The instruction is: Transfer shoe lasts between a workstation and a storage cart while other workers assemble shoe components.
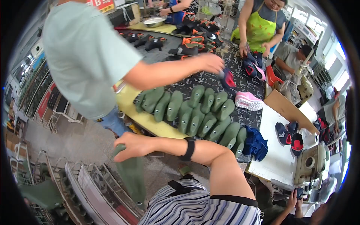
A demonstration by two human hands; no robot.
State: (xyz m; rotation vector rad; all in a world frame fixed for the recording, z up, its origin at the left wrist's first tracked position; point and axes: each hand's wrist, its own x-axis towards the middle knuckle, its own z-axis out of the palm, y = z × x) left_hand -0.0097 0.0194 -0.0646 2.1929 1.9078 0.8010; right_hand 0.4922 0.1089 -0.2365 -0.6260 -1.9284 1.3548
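My right hand (133,146), with a black band on the wrist, reaches across to the left and grips a green shoe last (131,178). The last hangs long and tilted below my fingers, beside the metal rack (90,185). Another green last (43,193) shows blurred at the lower left rim, above the rack. I do not see my left hand plainly anywhere. On the table, ahead of my right forearm, several green shoe lasts (195,118) lie side by side in rows.
A person in a pale shirt (80,56) stands close at left, an arm stretched over the table toward a dark blue and red shoe upper (227,78). A pink shoe (248,101) and dark blue cloth (255,144) lie right. Across, a person in a yellow-green apron (258,32) handles shoes.
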